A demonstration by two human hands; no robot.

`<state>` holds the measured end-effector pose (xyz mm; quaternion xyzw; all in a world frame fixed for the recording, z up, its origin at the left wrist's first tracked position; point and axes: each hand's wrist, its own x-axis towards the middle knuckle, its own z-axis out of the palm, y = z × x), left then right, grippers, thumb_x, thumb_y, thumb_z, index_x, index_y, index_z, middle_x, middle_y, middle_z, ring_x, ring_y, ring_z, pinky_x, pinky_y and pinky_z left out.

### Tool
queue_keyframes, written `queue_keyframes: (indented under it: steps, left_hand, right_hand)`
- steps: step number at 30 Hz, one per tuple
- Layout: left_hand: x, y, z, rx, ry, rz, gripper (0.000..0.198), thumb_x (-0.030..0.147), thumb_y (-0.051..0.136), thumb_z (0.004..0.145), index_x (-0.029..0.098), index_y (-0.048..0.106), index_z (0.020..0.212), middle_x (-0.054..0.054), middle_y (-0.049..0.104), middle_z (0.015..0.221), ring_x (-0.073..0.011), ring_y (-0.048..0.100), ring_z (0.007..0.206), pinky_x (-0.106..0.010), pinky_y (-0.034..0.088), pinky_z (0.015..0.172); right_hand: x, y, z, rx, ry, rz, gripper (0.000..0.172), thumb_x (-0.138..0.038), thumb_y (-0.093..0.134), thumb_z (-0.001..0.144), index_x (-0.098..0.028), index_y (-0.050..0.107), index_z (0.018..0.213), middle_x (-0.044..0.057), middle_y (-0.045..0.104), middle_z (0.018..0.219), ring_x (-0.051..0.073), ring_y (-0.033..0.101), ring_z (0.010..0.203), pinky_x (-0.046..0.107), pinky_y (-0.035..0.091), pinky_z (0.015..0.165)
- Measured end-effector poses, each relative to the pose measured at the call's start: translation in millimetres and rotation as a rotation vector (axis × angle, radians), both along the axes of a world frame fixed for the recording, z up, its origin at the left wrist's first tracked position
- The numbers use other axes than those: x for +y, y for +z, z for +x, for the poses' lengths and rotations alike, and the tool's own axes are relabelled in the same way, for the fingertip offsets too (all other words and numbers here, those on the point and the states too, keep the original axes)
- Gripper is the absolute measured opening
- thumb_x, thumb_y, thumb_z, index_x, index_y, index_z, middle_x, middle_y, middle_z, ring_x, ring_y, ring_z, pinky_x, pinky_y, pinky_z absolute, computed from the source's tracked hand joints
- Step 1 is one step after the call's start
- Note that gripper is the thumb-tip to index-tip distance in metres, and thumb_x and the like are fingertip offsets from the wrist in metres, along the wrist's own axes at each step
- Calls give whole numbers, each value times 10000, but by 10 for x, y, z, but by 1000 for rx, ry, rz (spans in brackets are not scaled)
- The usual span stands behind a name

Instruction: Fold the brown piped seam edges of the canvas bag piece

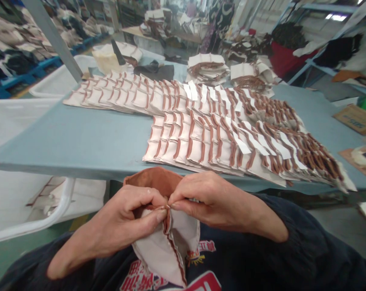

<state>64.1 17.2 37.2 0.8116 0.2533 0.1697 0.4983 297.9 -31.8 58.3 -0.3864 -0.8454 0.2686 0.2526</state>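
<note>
Between my two hands is a sewn fabric piece (pixel 154 246), cream on the near side with a brown seam edge down its middle and a rust-brown panel behind. My left hand (pixel 131 218) pinches the upper end of the seam between thumb and forefinger. Right beside it, my right hand (pixel 201 198) pinches the same spot, fingertips almost touching those of the left. The piece hangs down in front of my chest, close to the table's front edge. What lies exactly between the fingertips is too small to make out.
A blue-grey table (pixel 80 139) carries two long overlapping rows of cream-and-brown fabric pieces (pixel 183 141), some with white paper strips (pixel 255 141). Further stacks (pixel 207 66) stand behind. A white-framed cart (pixel 64 202) is at left, a cardboard piece (pixel 355 119) at right.
</note>
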Motion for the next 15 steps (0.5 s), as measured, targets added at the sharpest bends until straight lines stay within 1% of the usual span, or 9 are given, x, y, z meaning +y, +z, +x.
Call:
queue_keyframes:
  steps: [3,7,9,11,13,15]
  left_hand:
    - [-6,13,16,-4,-17,-9,270,186,550,933,179,730,732,59,617,584,-62,498,501,-124,382,477]
    - [-3,-9,31,-20,-36,-12,245,162,558,932,178,715,744,57,630,600,-62,488,510,-128,382,490]
    - [4,-14,42,-21,-47,-17,240,152,559,932,178,709,746,55,642,614,-61,491,518,-129,382,496]
    - [13,-6,62,-13,-52,-24,239,154,558,929,175,704,740,49,652,626,-62,499,524,-133,383,497]
    - [26,7,88,-1,-46,-22,249,160,558,928,174,708,729,48,646,620,-64,499,523,-138,384,499]
    - [42,11,111,8,-41,-17,263,168,561,935,176,717,723,54,623,593,-65,486,513,-142,373,490]
  right_hand:
    - [-7,-1,37,34,26,-17,153,-124,634,1030,-124,768,957,65,764,841,153,706,777,236,508,725]
    - [-10,-6,85,74,58,-32,156,-118,622,1036,-134,758,960,58,767,848,145,702,772,227,513,718]
    - [-11,-12,92,67,63,-32,155,-103,622,1025,-139,755,954,53,769,847,143,706,771,225,516,717]
    - [-16,-26,86,23,46,-27,152,-68,635,983,-150,751,930,42,772,839,140,714,767,224,519,717]
    - [-28,-50,76,-44,1,22,153,-56,650,943,-162,741,881,32,769,812,142,716,751,229,518,708]
    - [-48,-79,75,-120,-31,120,158,-93,651,962,-177,720,847,33,765,799,149,712,753,237,518,703]
